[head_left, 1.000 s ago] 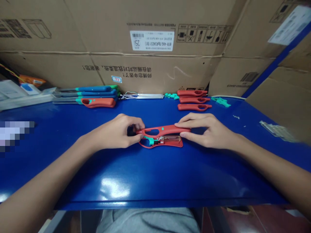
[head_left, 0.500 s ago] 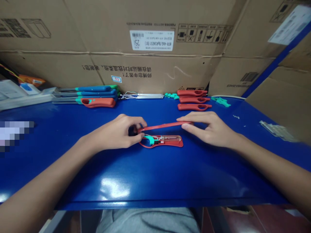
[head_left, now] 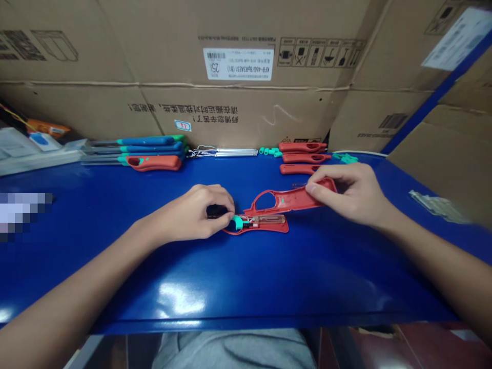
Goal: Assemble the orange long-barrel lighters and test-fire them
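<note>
Pinched in my right hand (head_left: pixel 348 192) is one end of a red half shell (head_left: pixel 295 200), tilted so that its hollow inside and its loop-shaped opening show. Below it a second red half shell (head_left: pixel 282 226) lies on the blue table, holding a clear tube (head_left: pixel 271 219), thin wires and a teal trigger (head_left: pixel 238 222). My left hand (head_left: pixel 211 212) is closed at the left end of this lower shell, thumb and forefinger together. What those fingers grip is mostly hidden.
Along the back lie blue and red lighters (head_left: pixel 154 163), metal rods (head_left: pixel 236 152), small teal parts (head_left: pixel 269 151) and red handles (head_left: pixel 303 158). Clear pieces (head_left: pixel 438 206) lie at the right. Cardboard (head_left: pixel 249 113) stands behind the table (head_left: pixel 246 277).
The upper red shell has moved right and turned, now showing its inside. My right hand has moved right and up with it; my left hand no longer touches that shell.
</note>
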Tool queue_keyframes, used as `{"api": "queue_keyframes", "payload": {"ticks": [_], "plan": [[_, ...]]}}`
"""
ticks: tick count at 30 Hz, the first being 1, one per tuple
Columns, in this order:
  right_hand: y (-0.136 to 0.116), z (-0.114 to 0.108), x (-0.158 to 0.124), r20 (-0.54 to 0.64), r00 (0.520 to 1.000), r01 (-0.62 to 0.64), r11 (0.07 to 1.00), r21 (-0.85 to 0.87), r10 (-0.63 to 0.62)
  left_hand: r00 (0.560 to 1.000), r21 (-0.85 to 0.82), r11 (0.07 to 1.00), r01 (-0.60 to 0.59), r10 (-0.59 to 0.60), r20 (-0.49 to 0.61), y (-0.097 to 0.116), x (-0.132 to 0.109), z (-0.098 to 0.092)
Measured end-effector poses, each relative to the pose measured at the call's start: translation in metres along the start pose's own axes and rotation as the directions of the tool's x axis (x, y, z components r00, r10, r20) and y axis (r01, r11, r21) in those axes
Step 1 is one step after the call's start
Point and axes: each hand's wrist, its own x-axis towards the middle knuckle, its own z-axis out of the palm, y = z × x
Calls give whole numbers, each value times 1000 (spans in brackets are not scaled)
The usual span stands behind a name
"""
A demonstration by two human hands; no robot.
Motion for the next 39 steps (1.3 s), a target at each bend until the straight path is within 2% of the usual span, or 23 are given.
{"api": "queue_keyframes", "payload": {"ticks": [2,8,12,17,23,28,33,39], "plan": [[-1,-1,-1,26,1000,9,1000,-4,-9,1000,-6,1000,-13,13,-1,1,0,1],[0,-2,-2,5,998,56,998,-20,-56,999,-16,999,-32,32,-13,3,2,4],[2,-1,-2,10,994,105,993,-47,-104,1000,-2,1000,-8,8,-7,5,3,5],[3,-2,-4,5,995,104,991,-81,-103,1000,19,1000,13,-13,-1,5,3,6],[3,-4,-6,-36,985,165,985,-56,-167,1000,20,1000,19,-19,-6,3,3,9],[2,-5,-6,-18,972,234,972,1,-234,1000,12,1000,19,-19,-9,3,3,9],[3,-5,-6,-23,978,206,978,-40,-207,1000,13,1000,19,-19,-3,3,3,8],[3,-6,-6,35,973,229,973,16,-230,1000,10,1000,27,-27,2,4,3,9]]}}
